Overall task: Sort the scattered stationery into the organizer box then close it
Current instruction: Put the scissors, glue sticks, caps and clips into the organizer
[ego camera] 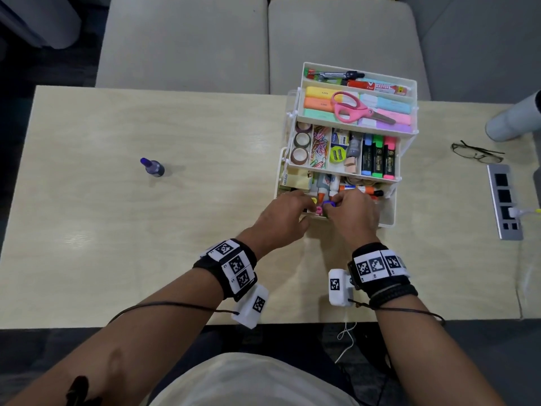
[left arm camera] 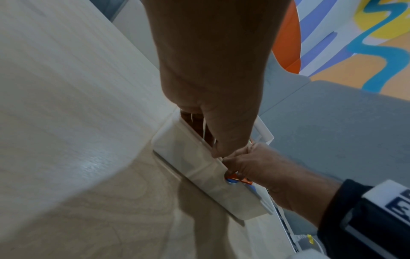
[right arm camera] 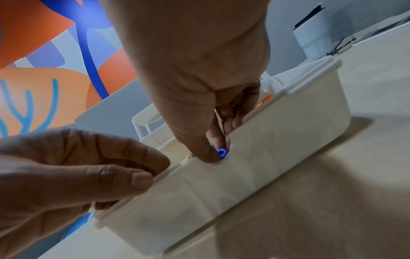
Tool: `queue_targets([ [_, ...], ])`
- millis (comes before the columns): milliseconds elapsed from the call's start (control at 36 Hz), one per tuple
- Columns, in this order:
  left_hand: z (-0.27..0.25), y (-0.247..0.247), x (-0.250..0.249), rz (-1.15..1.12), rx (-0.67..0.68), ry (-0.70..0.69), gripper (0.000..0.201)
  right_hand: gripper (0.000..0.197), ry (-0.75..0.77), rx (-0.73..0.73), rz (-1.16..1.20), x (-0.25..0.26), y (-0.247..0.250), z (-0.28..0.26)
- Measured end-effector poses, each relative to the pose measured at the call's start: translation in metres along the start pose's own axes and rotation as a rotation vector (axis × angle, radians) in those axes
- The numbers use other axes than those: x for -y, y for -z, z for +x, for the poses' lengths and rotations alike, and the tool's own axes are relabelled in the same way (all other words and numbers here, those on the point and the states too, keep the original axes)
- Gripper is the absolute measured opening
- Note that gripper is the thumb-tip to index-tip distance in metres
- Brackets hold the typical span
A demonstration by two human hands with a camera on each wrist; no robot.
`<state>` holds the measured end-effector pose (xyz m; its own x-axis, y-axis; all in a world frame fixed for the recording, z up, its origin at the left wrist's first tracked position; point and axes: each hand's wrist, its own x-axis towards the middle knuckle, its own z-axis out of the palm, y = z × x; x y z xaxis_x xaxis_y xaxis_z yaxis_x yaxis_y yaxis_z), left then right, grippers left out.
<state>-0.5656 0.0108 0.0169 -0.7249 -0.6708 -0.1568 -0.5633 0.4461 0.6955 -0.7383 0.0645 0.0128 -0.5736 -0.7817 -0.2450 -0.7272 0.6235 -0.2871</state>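
Note:
The white organizer box (ego camera: 390,210) stands open on the table, its tiered trays fanned back and full of highlighters, scissors, tape and clips. Both hands are at the front of its bottom compartment. My right hand (ego camera: 330,205) pinches a small blue-capped item (right arm camera: 222,152) just inside the front wall (right arm camera: 277,149). My left hand (ego camera: 304,205) curls over the front rim beside it, thumb outside (right arm camera: 137,177) and fingers inside (left arm camera: 199,126). A small purple bottle (ego camera: 152,167) stands alone on the table far to the left.
Folded glasses (ego camera: 475,152) and a recessed power strip (ego camera: 504,200) with a white plug lie right of the box. A grey cylinder (ego camera: 515,118) stands at the far right. Beige sofa cushions (ego camera: 187,39) lie beyond the table's far edge.

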Motion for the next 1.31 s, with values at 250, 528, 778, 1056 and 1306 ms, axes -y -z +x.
queue_targets([
  [250, -0.003, 0.003, 0.004, -0.031, -0.017, -0.016, 0.025, 0.018, 0.004, 0.06, 0.035, 0.005, -0.005, -0.001],
  [528, -0.033, 0.072, 0.035, 0.047, -0.439, -0.088, 0.016, 0.011, 0.055, -0.086, 0.169, 0.008, 0.007, -0.011],
  [778, -0.078, 0.163, 0.142, 0.41, -0.445, 0.514, 0.044, 0.005, 0.28, -0.192, 0.288, 0.08, -0.001, -0.059],
  [1056, -0.106, 0.178, 0.215, 0.246, -0.206, 0.429, 0.021, 0.058, 0.486, 0.509, 0.244, 0.155, -0.032, -0.132],
  [1306, -0.11, 0.173, 0.205, 0.027, -0.307, 0.371, 0.015, 0.058, 0.42, 0.561, -0.068, 0.119, -0.066, -0.174],
])
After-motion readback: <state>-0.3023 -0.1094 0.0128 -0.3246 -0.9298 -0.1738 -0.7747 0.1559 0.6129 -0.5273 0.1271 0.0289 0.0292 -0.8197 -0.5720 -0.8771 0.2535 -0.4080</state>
